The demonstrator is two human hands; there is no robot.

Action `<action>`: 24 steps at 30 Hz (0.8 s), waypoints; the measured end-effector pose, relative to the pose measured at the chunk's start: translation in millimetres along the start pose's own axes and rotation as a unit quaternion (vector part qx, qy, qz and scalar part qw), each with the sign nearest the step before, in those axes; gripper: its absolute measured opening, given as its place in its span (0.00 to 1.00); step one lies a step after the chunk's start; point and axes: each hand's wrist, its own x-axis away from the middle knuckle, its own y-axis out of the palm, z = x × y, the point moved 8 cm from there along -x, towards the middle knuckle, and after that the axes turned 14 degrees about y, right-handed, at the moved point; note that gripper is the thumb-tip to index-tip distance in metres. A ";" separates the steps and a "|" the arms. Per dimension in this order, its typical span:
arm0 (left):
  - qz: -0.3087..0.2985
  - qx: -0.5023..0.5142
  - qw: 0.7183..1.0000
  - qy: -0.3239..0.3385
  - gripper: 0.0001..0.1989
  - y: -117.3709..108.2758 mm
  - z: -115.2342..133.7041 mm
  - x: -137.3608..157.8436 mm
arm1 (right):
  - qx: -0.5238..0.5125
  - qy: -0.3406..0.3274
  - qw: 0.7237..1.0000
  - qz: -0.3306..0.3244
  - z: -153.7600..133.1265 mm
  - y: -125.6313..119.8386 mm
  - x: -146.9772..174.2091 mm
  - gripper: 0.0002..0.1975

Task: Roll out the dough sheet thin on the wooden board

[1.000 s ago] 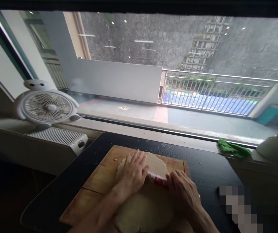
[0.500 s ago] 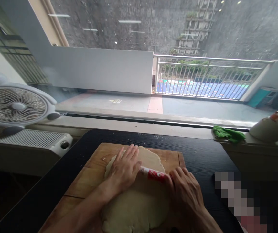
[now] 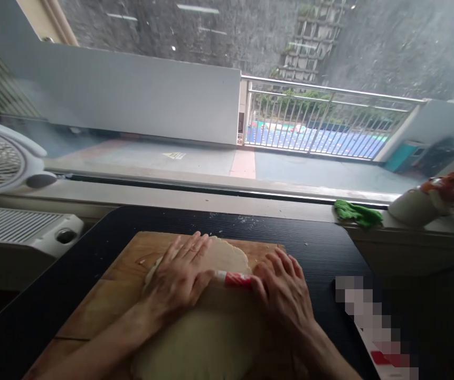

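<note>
Dough (image 3: 203,332) is laid on the wooden board (image 3: 92,295), which is set on the black surface (image 3: 318,274). It has been flattened into a broad sheet, so the bulk of the spreading is judged done.

The roller (image 3: 238,280), white with a red printed band, is placed across the sheet, with dough visible on both its far and near sides. Its left end is covered by the left hand (image 3: 181,272), laid flat with fingers extended and pointed away. The right end is covered by the right hand (image 3: 284,285), fingers spread and slightly bent, thumb side set against the roller. Neither is seen closed into a fist; contact under the palms is hidden.

Left to do, as a judgement: evening out. The far edge is left wavy, and bare board is visible to the left and at the far right corner. Thickness can't be told from this angle. The near edge is shadowed and partly cropped, so its finish can't be confirmed. No cut or fold is seen in the visible part.

White specks (image 3: 246,220) are scattered on the surface beyond the board.
</note>
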 end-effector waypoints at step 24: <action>-0.024 0.056 0.996 -0.069 0.27 4.2 -40.3 -27.2 | 0.065 -0.027 0.997 -0.015 -1.2 27.9 -81.2 0.23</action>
